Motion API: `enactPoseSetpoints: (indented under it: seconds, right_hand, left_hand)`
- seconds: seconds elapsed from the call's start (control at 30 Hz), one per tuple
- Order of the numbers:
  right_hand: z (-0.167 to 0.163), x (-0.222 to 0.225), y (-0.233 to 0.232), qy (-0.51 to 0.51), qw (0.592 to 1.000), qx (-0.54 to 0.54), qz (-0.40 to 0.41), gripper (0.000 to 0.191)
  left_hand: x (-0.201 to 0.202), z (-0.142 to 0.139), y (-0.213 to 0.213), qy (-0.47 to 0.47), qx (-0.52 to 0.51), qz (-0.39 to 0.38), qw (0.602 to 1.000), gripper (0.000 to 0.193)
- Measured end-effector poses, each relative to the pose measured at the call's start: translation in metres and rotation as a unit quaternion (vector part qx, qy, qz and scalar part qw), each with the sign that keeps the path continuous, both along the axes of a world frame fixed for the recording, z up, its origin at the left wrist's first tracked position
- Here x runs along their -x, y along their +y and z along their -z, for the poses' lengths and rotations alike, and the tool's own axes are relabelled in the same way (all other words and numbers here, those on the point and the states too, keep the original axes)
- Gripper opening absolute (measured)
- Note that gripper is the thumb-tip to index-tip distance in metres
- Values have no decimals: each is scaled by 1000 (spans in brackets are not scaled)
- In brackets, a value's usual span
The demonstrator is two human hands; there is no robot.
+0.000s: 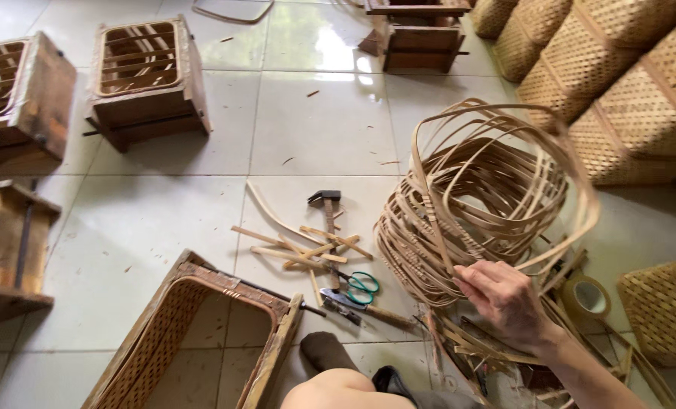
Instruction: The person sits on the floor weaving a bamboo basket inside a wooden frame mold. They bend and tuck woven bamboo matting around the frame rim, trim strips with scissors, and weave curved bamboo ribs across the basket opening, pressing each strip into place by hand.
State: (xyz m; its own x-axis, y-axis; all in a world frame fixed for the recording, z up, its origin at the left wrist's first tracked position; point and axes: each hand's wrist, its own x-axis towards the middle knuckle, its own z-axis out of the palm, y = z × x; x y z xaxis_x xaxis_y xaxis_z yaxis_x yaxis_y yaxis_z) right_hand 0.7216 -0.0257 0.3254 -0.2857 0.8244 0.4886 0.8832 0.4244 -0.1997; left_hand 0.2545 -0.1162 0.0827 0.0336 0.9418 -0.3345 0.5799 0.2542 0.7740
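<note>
Rattan strips [474,197], a loose coil of bent hoops, sit on the tiled floor [315,129] at about three o'clock from centre. We judge the work early: the coil looks barely drawn down. Our right hand [504,295] reaches up from five o'clock, its grip closed on one strip. Our left hand is out of view. Hammer [325,203], scissors [359,286] and a half-woven basket in its wooden mould [202,333] lie toward nine o'clock.
</note>
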Motion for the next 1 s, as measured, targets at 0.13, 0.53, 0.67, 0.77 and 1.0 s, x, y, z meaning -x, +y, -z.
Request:
enactPoseSetpoints:
  seconds: [0.13,0.53,0.67,0.77,1.0]
  right_hand:
    - [4,73,36,43,982,23,-184,27]
    - [115,366,113,-125,774,69,-617,61]
    - [138,381,134,-164,731,146,-646,65]
    - [160,393,129,-177,731,123,-647,68]
    - [168,400,115,-159,789,8,-593,66]
  left_hand:
    - [6,-28,19,-83,-16,-19,996,60]
    - [79,-99,46,-451,-145,-347,810,50]
    - [142,-84,-8,-418,-150,-405,799,52]
    - [156,-66,-29,-382,-147,-435,802,50]
    - [138,-31,-48,-239,-258,-467,811,44]
